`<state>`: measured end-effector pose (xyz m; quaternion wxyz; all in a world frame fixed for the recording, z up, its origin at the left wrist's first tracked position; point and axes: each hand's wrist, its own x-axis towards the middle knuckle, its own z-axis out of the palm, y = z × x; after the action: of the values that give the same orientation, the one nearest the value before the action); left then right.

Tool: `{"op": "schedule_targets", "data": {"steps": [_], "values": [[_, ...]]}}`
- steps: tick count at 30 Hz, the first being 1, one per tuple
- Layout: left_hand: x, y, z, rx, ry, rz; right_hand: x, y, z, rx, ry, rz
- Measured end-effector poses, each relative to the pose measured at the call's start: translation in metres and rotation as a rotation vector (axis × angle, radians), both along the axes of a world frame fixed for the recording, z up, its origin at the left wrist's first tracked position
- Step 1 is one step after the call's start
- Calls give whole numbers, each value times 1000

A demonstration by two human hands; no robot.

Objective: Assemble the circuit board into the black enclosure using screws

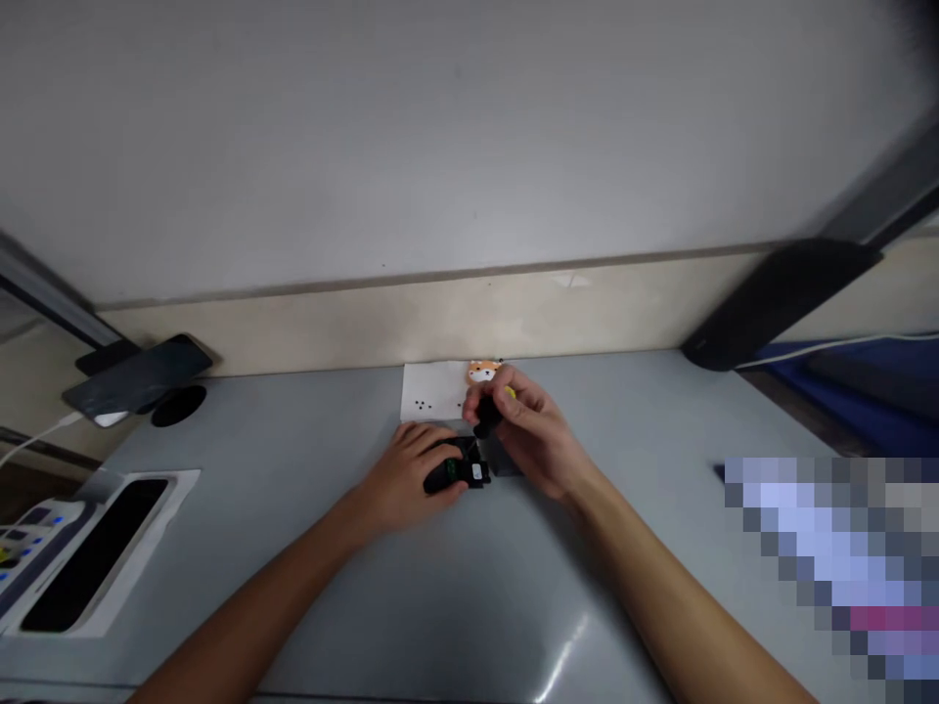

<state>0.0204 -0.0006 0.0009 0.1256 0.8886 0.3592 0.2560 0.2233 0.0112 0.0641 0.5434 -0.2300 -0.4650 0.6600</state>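
In the head view, my left hand [418,479] is closed around a small black device [440,476] lying on the table. Part of a green circuit board and a pale label show on it. My right hand [539,425] grips a screwdriver [488,413] with a black and yellow handle, tilted so its thin shaft points down at the device. Whether the tip touches a screw is too small to tell. Behind the hands is a white sheet of paper [432,379] with several tiny dark screws [421,404]. A dark grey flat piece [503,458] sits partly beneath my right hand.
An orange and white animal-face item [482,372] stands by the paper. To the left are a phone on a stand [139,376], another phone [99,557] on white paper, and a white power strip [36,548]. A black cylinder [770,303] stands back right; a blurred-out screen lies front right.
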Motion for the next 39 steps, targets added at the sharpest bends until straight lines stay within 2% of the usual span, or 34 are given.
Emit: {"op": "schedule_targets", "data": {"steps": [7,11,13,18,24,30,36,39], "values": [[0,0,0,-6,3,-1,-2,0,-2,-35,-18,-85],[0,0,1,-12,0,-11,-3,2,-5,45,-104,-147],[0,0,1,-11,-1,-5,-4,2,-4,62,-78,-134],[0,0,1,-12,11,-1,0,1,2,-30,24,-22],[2,0,0,-2,-22,15,3,4,-2,-7,23,-96],[2,1,-1,-32,-35,18,-2,4,-7,-7,14,-51],[2,1,0,-26,-47,-10,-5,6,-8,4,61,-117],[1,1,-1,-29,-29,-2,-4,6,-6,7,-2,-147]]}}
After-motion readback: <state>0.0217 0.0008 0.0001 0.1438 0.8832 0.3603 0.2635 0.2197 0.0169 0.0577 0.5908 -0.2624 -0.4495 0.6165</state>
